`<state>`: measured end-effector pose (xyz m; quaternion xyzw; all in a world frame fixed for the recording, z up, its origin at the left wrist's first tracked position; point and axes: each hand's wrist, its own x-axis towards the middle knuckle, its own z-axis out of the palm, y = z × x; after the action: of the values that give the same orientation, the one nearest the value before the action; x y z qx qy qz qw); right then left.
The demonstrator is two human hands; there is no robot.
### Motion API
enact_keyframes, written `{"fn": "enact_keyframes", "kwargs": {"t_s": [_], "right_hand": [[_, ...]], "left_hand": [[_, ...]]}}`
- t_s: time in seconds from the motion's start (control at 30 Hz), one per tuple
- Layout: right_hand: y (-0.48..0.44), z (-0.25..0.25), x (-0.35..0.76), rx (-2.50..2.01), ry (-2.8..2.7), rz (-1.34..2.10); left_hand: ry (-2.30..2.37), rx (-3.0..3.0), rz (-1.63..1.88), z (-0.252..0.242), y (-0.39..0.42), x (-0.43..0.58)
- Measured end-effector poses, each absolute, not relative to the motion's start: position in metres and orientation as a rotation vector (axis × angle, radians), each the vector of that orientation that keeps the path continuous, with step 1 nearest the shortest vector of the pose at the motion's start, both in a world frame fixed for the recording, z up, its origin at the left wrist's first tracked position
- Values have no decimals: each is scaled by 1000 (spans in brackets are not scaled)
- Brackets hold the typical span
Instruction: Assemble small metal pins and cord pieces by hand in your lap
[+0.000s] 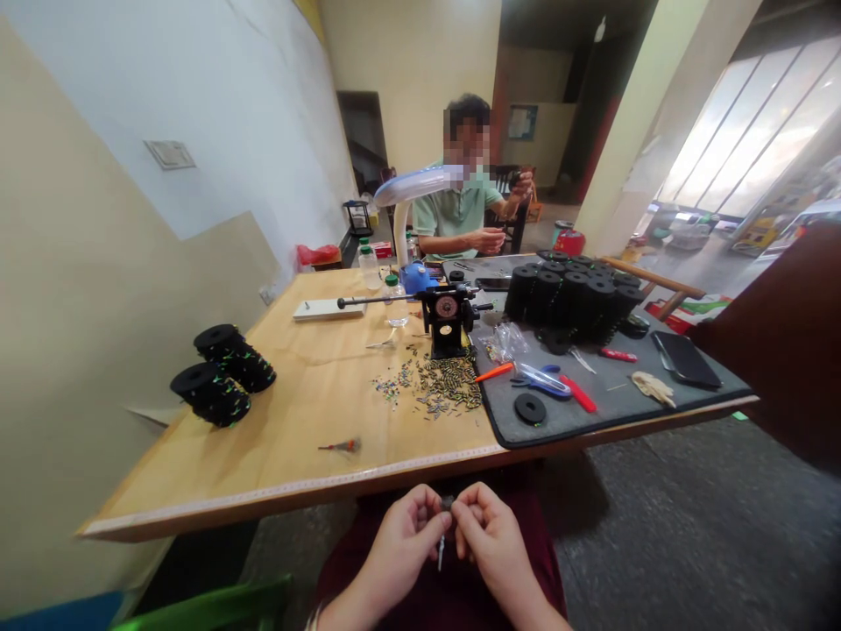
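Observation:
My left hand [413, 536] and my right hand [487, 536] meet in front of the table edge, above my lap, with thumbs and fingers pinched together. Between the fingertips is a small dark piece [448, 503], mostly hidden by the fingers. A thin pale piece [441, 554] hangs below the left thumb; whether the two are joined I cannot tell. On the table beyond lie a pile of small metal pieces [450, 381] and some tiny coloured beads [392, 386]. A small tool with an orange band [340, 445] lies nearer the front edge.
Black foam spools stand at left [223, 412] and in a group at right [595, 298]. A hand-cranked winder [447, 315] and a lamp [420, 184] stand mid-table. Blue-handled pliers [542, 380] and a phone [687, 359] rest on the grey mat [618, 405]. A person [453, 210] sits opposite.

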<state>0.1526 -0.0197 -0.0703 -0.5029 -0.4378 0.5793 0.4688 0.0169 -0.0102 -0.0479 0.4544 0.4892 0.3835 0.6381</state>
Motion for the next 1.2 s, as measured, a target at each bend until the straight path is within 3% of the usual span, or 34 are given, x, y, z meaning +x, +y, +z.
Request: {"fn": "enact_keyframes", "kwargs": {"t_s": [1.2], "right_hand": [[-28, -71, 153, -1298, -1039, 1551]], "left_hand": [[1047, 774, 910, -61, -9, 16]]}}
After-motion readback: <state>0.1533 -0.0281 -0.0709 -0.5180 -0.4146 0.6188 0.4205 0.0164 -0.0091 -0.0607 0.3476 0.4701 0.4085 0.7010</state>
